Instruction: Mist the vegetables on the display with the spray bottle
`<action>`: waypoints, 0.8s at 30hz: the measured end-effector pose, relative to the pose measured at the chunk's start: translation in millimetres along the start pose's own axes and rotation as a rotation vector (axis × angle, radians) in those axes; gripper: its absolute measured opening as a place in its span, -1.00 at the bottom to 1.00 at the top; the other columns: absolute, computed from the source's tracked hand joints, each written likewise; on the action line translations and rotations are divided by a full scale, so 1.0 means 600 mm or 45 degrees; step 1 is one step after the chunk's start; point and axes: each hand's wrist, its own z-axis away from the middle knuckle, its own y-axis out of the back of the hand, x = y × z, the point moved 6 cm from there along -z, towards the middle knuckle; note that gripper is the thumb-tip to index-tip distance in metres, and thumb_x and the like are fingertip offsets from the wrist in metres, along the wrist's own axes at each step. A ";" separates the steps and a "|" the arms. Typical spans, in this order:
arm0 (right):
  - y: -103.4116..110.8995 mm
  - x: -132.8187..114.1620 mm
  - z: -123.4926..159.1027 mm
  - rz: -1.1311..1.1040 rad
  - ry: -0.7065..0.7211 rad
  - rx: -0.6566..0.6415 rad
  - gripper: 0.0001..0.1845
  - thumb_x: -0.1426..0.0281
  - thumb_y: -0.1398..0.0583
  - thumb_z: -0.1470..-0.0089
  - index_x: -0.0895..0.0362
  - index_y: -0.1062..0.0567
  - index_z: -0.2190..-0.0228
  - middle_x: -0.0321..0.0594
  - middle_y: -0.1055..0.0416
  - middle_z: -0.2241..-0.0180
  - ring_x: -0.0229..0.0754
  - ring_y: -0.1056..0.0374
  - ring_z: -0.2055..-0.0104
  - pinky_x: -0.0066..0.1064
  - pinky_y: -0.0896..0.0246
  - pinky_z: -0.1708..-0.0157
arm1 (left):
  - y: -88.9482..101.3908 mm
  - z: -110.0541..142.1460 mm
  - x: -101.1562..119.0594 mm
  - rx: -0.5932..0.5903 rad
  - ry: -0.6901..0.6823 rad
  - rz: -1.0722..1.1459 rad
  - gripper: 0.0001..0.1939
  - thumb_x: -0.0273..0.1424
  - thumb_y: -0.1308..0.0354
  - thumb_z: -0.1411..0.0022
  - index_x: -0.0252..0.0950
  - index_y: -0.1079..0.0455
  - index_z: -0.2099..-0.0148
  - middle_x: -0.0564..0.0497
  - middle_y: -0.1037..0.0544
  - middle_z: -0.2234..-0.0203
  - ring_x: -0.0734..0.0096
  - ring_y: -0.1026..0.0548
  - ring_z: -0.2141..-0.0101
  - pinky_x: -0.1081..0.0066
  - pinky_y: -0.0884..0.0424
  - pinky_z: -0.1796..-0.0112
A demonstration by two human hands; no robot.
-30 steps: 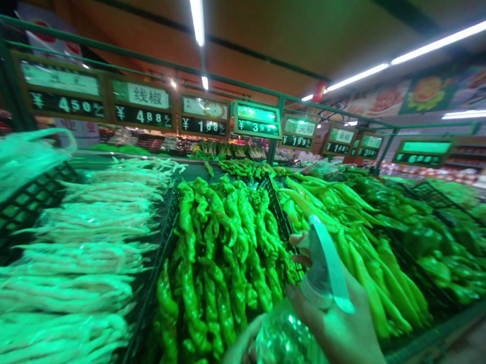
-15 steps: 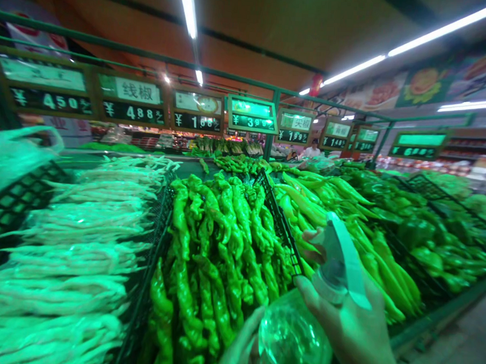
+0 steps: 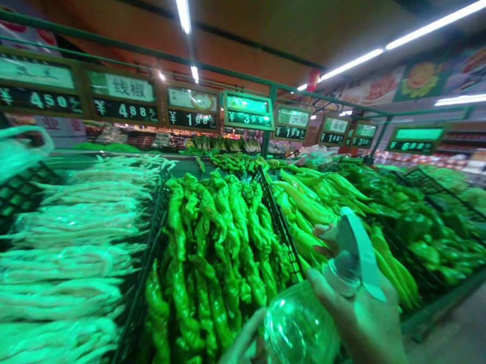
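Note:
My right hand (image 3: pixel 361 316) wraps the neck and upper body of a clear plastic spray bottle (image 3: pixel 301 335), its fingers near the white trigger head (image 3: pixel 356 251). My left hand (image 3: pixel 239 345) cups the bottle's lower left side at the bottom edge of the view. Both hands are just above a black crate of twisted green peppers (image 3: pixel 211 256). Long yellow-green peppers (image 3: pixel 306 206) lie behind the trigger head, and the bottle hides part of them. Pale peppers (image 3: pixel 63 233) are heaped at the left, and darker green peppers (image 3: pixel 421 233) at the right.
Black price signs with yuan prices (image 3: pixel 121 109) hang along a green rail (image 3: pixel 152 54) above the produce. A plastic bag (image 3: pixel 10 156) lies at the far left. Floor (image 3: pixel 453 341) shows at the lower right beyond the stand's green edge.
The whole scene has shifted left and slightly up in the view. The spray bottle and my hands have risen a little and moved right, and both hands keep their hold.

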 end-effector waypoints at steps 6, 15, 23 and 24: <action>-0.019 -0.015 -0.003 0.000 0.108 -0.091 -0.52 0.29 -0.26 -0.08 0.05 -0.41 -0.06 -0.34 -0.38 0.55 -0.03 -0.55 0.29 -0.48 -0.34 0.62 | 0.016 -0.003 0.000 0.120 0.061 0.010 -0.35 -0.30 -0.46 0.05 0.17 -0.46 -0.12 0.02 -0.61 -0.04 0.07 -0.53 -0.09 0.18 -0.36 -0.10; -0.053 -0.044 -0.005 0.034 0.225 -0.101 -0.46 0.28 -0.23 -0.04 0.13 -0.39 -0.07 -0.27 -0.46 0.46 0.00 -0.56 0.24 -0.41 -0.42 0.53 | 0.065 -0.016 -0.016 0.261 0.131 0.006 0.09 -0.20 -0.43 0.04 -0.09 0.06 -0.45 -0.06 -0.68 0.08 0.08 -0.64 0.09 0.25 -0.45 0.05; -0.075 -0.039 -0.006 0.018 0.188 -0.154 -0.36 0.28 -0.24 0.03 0.08 -0.40 -0.13 -0.20 -0.55 0.15 -0.09 -0.51 0.23 -0.33 -0.46 0.27 | 0.052 -0.013 -0.011 0.267 0.165 0.037 -0.27 -0.08 -0.29 -0.13 -0.03 -0.24 -0.32 0.05 -0.72 0.27 0.27 -0.68 0.27 0.33 -0.47 0.19; -0.077 -0.041 -0.006 0.012 0.189 -0.159 -0.37 0.28 -0.24 0.03 0.08 -0.41 -0.11 -0.21 -0.55 0.16 -0.10 -0.51 0.24 -0.34 -0.46 0.28 | 0.049 -0.011 -0.009 0.266 0.169 0.030 -0.30 -0.06 -0.25 -0.17 -0.04 -0.23 -0.33 0.03 -0.72 0.25 0.28 -0.68 0.27 0.34 -0.47 0.20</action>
